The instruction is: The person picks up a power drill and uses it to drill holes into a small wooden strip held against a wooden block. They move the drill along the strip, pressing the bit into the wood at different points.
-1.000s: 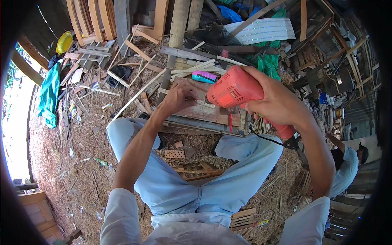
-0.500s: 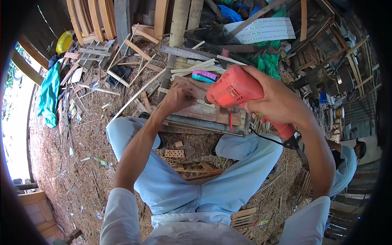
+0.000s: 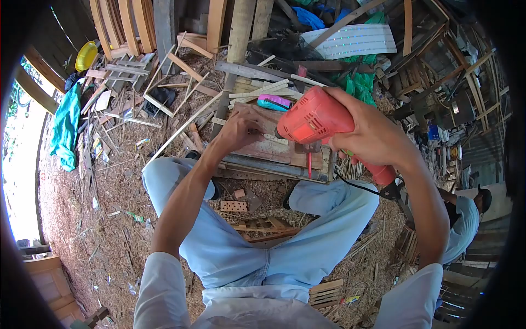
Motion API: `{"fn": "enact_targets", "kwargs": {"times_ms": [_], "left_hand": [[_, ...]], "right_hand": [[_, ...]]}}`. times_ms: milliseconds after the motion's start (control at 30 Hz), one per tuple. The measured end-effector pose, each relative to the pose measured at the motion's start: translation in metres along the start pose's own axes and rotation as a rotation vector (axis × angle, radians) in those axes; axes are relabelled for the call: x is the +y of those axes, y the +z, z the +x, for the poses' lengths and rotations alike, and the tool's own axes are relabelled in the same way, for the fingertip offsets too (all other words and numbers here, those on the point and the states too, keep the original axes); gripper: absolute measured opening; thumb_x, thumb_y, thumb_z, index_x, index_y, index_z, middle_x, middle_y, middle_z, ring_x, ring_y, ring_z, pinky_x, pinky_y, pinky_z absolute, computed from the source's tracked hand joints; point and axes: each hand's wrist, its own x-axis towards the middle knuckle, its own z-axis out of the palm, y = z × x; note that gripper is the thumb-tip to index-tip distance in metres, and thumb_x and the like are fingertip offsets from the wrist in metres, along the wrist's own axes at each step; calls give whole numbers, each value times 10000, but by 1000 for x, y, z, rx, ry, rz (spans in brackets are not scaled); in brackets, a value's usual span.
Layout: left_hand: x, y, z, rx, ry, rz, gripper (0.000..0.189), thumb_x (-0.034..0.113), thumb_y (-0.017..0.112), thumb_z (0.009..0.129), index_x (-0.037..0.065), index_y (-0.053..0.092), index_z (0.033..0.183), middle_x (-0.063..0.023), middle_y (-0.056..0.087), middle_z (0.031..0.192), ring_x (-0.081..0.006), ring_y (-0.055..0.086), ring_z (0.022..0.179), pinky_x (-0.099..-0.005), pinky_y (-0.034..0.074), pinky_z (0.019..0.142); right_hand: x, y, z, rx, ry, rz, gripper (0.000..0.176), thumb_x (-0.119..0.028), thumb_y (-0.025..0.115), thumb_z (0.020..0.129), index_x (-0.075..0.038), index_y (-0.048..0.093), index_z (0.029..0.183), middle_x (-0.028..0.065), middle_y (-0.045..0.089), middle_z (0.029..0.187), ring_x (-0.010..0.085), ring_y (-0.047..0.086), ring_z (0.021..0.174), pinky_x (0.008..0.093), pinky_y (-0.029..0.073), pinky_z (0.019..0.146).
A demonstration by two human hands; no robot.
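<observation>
My right hand (image 3: 368, 134) is wrapped round the grip of a red power drill (image 3: 313, 118), whose nose points left over a low wooden workbench (image 3: 298, 158). At the drill's left, my left hand (image 3: 241, 130) is closed, its fingertips pinched close to the thin bit. What those fingers hold is too small and hidden to make out. A pale strip of wood (image 3: 274, 145) lies on the bench under the bit. Behind the drill rests a pink and turquoise tool (image 3: 274, 102), and a red pencil-like stick (image 3: 309, 164) lies near the bench's front edge.
Pale wooden sticks (image 3: 266, 89) lie beyond the bench. The drill's black cord (image 3: 356, 185) runs over my right knee. A perforated brick (image 3: 234, 206) sits between my feet. Wooden frames (image 3: 186, 71) stand back left; another person (image 3: 466, 222) is at the right.
</observation>
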Motion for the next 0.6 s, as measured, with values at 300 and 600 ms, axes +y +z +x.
{"fn": "enact_targets", "kwargs": {"times_ms": [300, 600], "left_hand": [[2, 0, 1, 35, -24, -8, 209, 226, 823, 680, 113, 773, 848, -13, 678, 1041, -250, 610, 1046, -397, 431, 932], [-4, 3, 1, -21, -65, -65, 202, 234, 828, 677, 125, 768, 837, -8, 673, 1038, -244, 605, 1055, -397, 426, 947]], "right_hand": [[2, 0, 1, 3, -10, -28, 845, -9, 640, 777, -79, 263, 1530, 143, 668, 1024, 153, 646, 697, 304, 547, 558], [3, -2, 2, 6, -5, -34, 849, -11, 645, 774, -81, 263, 1530, 140, 675, 1032, 151, 644, 713, 304, 538, 577]]}}
